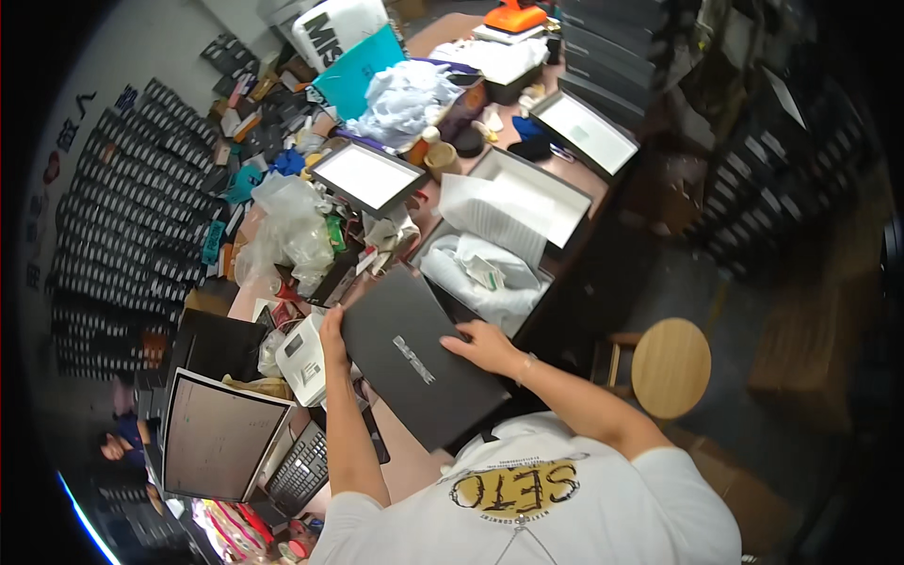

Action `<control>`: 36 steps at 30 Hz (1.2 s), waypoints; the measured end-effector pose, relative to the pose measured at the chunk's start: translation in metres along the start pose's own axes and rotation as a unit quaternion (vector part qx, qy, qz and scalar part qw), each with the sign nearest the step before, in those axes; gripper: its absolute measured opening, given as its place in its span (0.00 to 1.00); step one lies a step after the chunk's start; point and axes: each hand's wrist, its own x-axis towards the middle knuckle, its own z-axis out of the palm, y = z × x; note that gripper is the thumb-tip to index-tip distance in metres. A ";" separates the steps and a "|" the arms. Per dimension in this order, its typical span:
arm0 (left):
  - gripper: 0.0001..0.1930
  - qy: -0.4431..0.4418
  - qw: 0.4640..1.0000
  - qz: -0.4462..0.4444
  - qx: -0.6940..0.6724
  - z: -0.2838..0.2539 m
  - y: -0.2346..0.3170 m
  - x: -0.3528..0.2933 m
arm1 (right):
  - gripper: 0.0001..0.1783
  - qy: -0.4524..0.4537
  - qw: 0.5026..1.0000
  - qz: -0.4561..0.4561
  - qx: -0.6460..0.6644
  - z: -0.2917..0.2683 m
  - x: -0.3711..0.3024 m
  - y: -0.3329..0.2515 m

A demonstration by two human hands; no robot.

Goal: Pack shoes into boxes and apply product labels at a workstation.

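Note:
A flat black shoebox (405, 353) with light printing on top is tilted in front of my body. My left hand (332, 334) is closed on its left edge. On the right side, my right hand (485, 347) grips the edge, with the thumb lying on the top face. Whether this is a whole box or only a lid, I cannot tell. Just beyond it on the table stands an open shoebox with white shoes (490, 287) and pale wrapping paper (480, 217) in it. A dark box lid with a white inside (369, 177) lies farther off.
A monitor (221, 438), a keyboard (299, 466) and a white printer-like device (303, 358) stand at left. Clear plastic bags (287, 231) and a heap of white paper (405, 99) crowd the table. Right of it is a round wooden stool (671, 367); stacked boxes (132, 226) line the wall.

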 end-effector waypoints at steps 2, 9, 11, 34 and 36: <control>0.16 0.030 0.998 -0.007 0.057 0.011 0.002 -0.033 | 0.36 0.027 0.999 0.029 -0.023 0.001 -0.014 0.009; 0.25 0.049 0.978 -0.107 -0.172 0.028 -0.014 -0.054 | 0.46 -0.064 0.998 0.009 0.019 0.002 -0.015 0.027; 0.27 -0.061 0.968 -0.036 -0.243 0.063 0.039 -0.061 | 0.46 -0.064 0.989 -0.024 0.133 -0.016 -0.037 0.017; 0.25 -0.186 0.833 0.253 0.455 0.250 -0.045 -0.010 | 0.30 0.325 0.909 0.143 -0.219 -0.303 -0.140 0.208; 0.26 -0.150 0.837 0.280 0.445 0.275 0.009 0.001 | 0.29 0.297 0.936 0.049 -0.185 -0.329 -0.055 0.193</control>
